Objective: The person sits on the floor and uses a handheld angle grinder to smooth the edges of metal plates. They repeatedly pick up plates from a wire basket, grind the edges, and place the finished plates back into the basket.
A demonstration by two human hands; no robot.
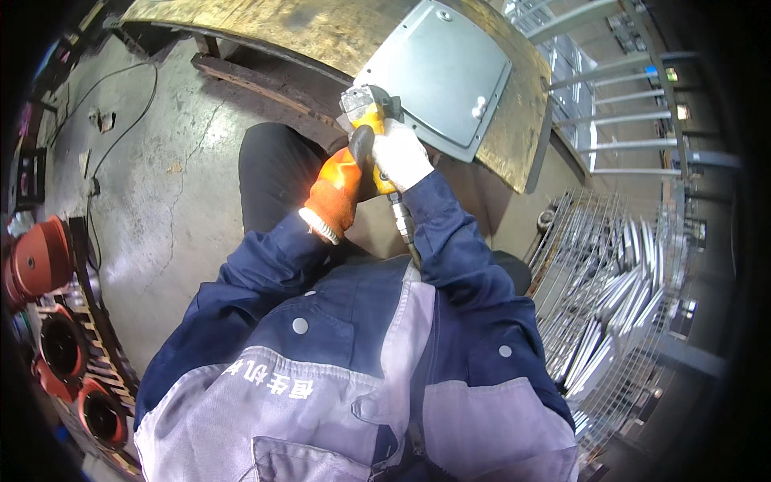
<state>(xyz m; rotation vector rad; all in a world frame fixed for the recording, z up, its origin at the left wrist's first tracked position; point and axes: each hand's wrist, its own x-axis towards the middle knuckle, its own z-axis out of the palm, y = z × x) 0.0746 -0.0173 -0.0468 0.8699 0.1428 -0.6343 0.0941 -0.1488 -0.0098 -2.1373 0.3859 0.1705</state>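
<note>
Both my hands hold a yellow air-powered sander or grinder (pixel 367 117) with a grey head; its exact kind is unclear. My left hand (pixel 337 189), in an orange glove with a dark palm, closes on its left side. My right hand (pixel 404 153), in a white glove, wraps its body from the right. A metal hose coupling (pixel 399 214) leads from the tool's rear toward my body. The head is at the near left edge of a grey metal panel (pixel 442 76), which lies on a wooden table (pixel 281 24). Whether the head touches the panel is hidden.
To the right stands a wire basket (pixel 574 241) holding many metal strips (pixel 634 281). Behind it are metal frames (pixel 626 124). Reddish-orange round tubs (pixel 40 257) sit at the left, beside a slatted wooden pallet (pixel 100 345). A dark cable (pixel 152 92) trails across the concrete floor.
</note>
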